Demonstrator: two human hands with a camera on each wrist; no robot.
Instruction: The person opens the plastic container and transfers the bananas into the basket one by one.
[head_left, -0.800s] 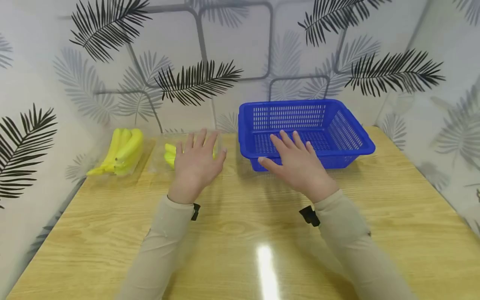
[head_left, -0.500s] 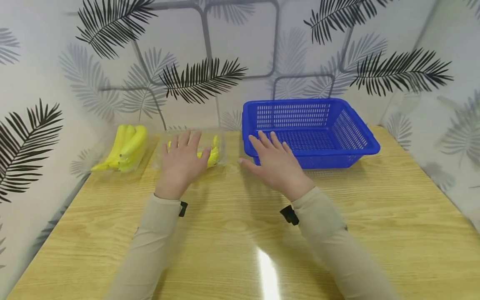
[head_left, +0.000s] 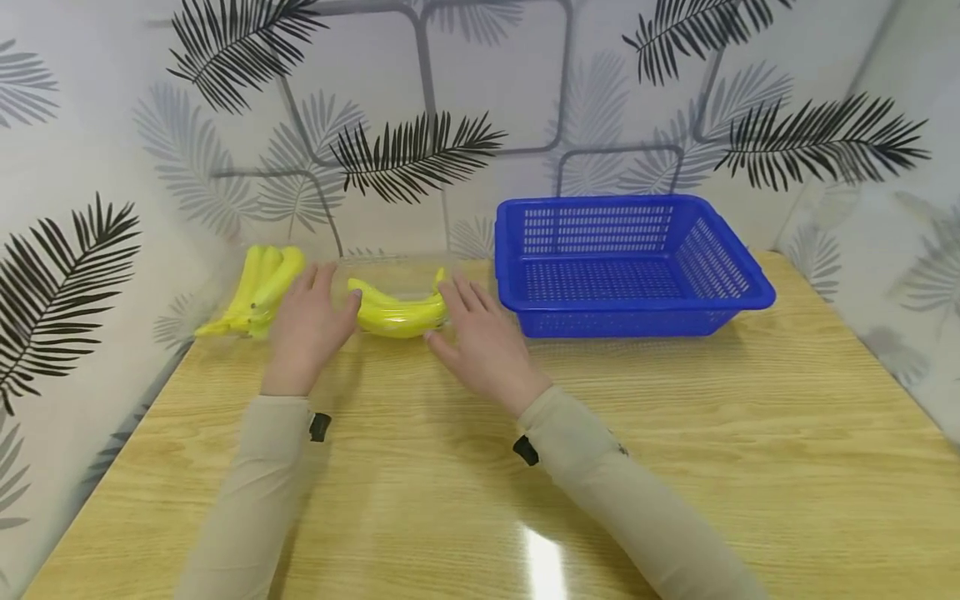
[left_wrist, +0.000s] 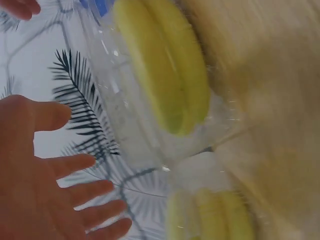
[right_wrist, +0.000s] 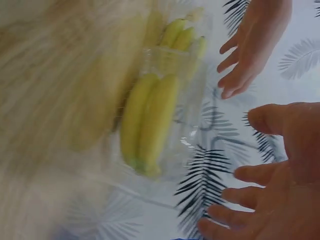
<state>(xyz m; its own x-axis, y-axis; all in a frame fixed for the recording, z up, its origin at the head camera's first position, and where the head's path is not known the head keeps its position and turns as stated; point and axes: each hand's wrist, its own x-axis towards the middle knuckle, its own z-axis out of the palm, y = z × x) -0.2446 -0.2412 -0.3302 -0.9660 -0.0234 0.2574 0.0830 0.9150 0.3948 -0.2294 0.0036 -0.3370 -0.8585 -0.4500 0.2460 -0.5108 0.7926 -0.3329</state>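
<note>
Two bananas (head_left: 397,318) lie side by side in a clear plastic box (left_wrist: 135,132) at the back of the table. My left hand (head_left: 306,333) is over the box's left end, fingers extended. At the opposite end is my right hand (head_left: 486,343), its fingers straight and thumb spread. In the left wrist view, the left hand (left_wrist: 45,175) has its fingers apart and holds nothing. The right wrist view likewise has the right hand (right_wrist: 265,185) with spread fingers, beside the bananas (right_wrist: 149,122).
Left of the box, a bunch of bananas (head_left: 258,287) lies in another clear container, partly behind the left hand. A blue perforated basket (head_left: 637,321) stands at the back right of the wooden table (head_left: 420,492). Leaf-patterned covering (head_left: 487,67) rises behind.
Both hands have moved left, the right hand from in front of the basket to the box's right end. The left hand has uncovered the two bananas. The view has shifted slightly.
</note>
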